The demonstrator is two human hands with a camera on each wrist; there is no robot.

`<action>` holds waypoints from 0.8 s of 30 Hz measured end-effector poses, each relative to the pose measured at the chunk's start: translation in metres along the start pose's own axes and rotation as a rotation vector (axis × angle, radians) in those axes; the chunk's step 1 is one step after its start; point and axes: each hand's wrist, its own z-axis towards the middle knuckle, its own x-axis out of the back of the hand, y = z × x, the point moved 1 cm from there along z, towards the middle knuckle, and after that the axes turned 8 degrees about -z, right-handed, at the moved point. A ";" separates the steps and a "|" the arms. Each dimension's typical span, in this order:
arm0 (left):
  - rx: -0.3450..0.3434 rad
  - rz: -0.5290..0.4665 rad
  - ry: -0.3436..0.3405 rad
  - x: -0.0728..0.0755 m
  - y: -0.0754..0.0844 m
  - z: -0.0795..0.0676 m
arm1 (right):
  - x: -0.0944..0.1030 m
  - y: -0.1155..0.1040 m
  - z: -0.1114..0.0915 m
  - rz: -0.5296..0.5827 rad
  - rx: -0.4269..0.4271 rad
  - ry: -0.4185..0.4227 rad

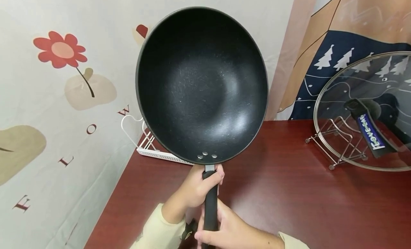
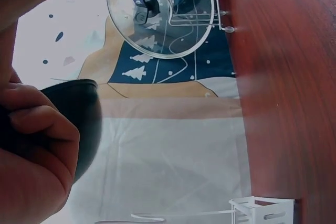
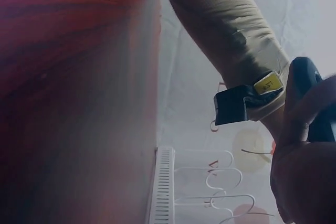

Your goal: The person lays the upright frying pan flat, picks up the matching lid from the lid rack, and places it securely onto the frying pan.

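Holding the black wok at twelve o'clock from the hands, gripping its handle, aligned twelve-to-six, with curled fingers of the left hand, nearer the bowl, and of the right hand, lower, toward six.

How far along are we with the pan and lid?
Apparently done: the round clear glass lid stands in the silver wire rack. In hand: the deep black pan, its long black handle gripped by the left hand above the right hand. Probably left: setting the pan down, since it is raised above the reddish-brown table.
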 end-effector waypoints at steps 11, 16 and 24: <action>0.050 0.015 0.020 -0.002 0.002 0.000 | 0.000 0.005 0.001 0.001 0.049 0.011; 0.113 0.069 0.042 -0.003 0.006 0.001 | -0.001 0.009 0.002 -0.042 0.074 0.039; 0.178 0.183 0.098 -0.006 0.005 0.001 | -0.002 0.011 0.002 -0.073 0.049 0.079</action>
